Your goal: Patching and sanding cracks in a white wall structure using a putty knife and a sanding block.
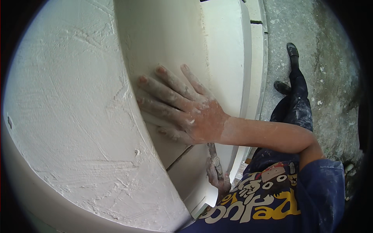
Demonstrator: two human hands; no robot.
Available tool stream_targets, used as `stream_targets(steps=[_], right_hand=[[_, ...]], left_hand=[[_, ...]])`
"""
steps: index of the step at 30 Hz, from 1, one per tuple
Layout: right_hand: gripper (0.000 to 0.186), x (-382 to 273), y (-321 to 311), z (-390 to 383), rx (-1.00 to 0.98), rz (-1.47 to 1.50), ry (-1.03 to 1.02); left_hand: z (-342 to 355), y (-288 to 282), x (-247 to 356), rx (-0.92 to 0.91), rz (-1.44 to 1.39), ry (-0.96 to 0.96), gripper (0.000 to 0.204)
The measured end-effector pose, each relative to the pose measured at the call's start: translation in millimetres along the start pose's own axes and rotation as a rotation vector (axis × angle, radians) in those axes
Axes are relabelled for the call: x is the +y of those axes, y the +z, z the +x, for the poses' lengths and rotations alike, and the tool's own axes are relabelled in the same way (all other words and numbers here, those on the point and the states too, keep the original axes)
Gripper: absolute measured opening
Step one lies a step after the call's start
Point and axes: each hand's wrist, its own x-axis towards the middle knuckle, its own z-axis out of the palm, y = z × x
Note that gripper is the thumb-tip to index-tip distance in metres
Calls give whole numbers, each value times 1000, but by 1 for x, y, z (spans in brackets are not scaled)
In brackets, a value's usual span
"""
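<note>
My right hand (190,112), dusted with white plaster, lies with its fingers spread on the smooth inner face of a white plaster moulding (167,35). Its fingertips reach toward the edge of a rough white plaster face (66,101) on the left. Lower down, close to my shirt, my left hand (222,182) is closed round a slim, plaster-smeared tool (212,150). The tool's upper end passes behind my right wrist, so its kind cannot be told. A dark narrow gap (179,157) runs through the plaster below my right hand.
More white plaster pieces (256,42) are lined up behind the moulding's right edge. A stained grey concrete floor (330,89) lies to the right, where my legs (297,93) stretch out in dark trousers. My printed blue shirt (268,194) is close to the plaster at the bottom.
</note>
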Motion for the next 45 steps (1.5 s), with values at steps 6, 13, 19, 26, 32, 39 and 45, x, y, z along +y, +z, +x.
stream_targets(steps=[6, 13, 19, 26, 32, 39, 45], right_hand=[[69, -31, 17, -34, -32, 86, 217], [64, -8, -3, 21, 162, 16, 269], [62, -15, 12, -48, -71, -103, 317], [65, -8, -7, 2, 156, -102, 219], [69, -11, -7, -12, 17, -214, 264], [72, -23, 12, -42, 114, -2, 234], [68, -5, 3, 18, 161, 50, 198]], left_hand=[[-8, 1, -6, 37, -43, -68, 66], [-5, 8, -4, 27, 8, -4, 66], [-4, 3, -7, 27, 105, 70, 67], [-2, 2, 6, 34, 18, 24, 65], [-7, 1, 3, 33, 42, 28, 64], [-13, -3, 3, 36, 119, -24, 63], [-12, -7, 2, 10, 197, -2, 60]])
